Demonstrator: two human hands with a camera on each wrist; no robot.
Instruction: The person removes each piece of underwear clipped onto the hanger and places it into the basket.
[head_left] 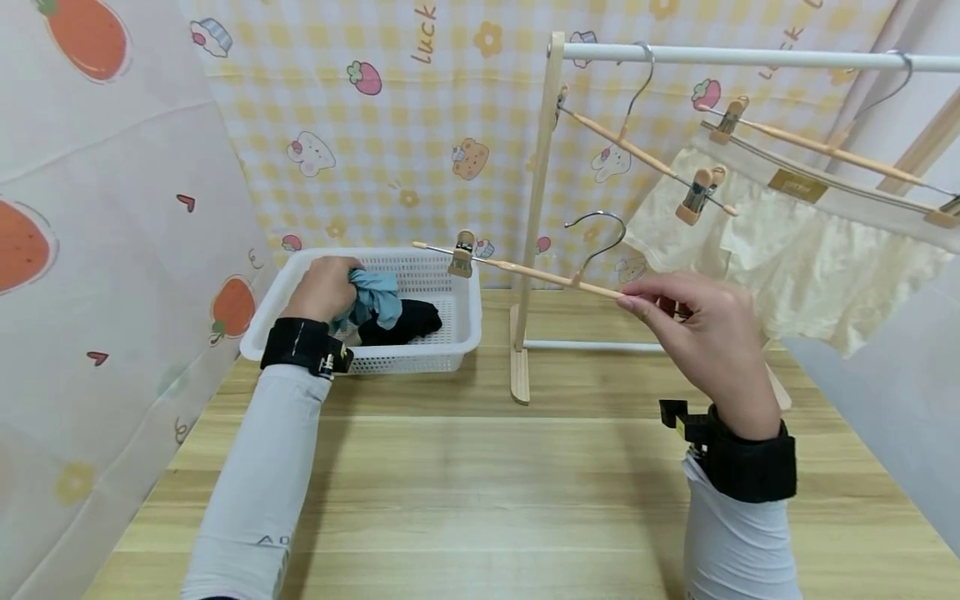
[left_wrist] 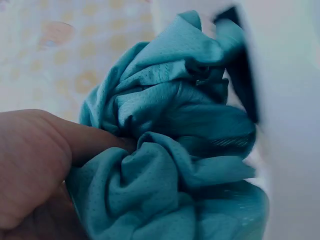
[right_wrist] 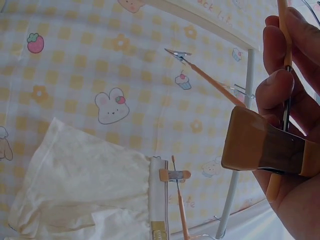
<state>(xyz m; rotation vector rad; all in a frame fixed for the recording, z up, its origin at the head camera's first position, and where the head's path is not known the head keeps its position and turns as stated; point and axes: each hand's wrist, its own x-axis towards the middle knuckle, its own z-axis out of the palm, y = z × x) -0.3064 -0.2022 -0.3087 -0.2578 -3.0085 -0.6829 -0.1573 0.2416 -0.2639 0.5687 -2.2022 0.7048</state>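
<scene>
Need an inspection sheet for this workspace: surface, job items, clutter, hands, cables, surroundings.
Surface: wood-grain tabletop, bare in front of the basket and rack.
Job items: teal cloth, bunched, in the white basket beside a black cloth; clip hanger, off the rack, no garment on it.
Clutter: nothing seen.
Left hand: grips the teal cloth.
Right hand: pinches the clip hanger's bar.
Cables: nothing seen.
Surroundings: rack with cream shorts clipped to one hanger and a second hanger bare; checked backdrop behind.
</scene>
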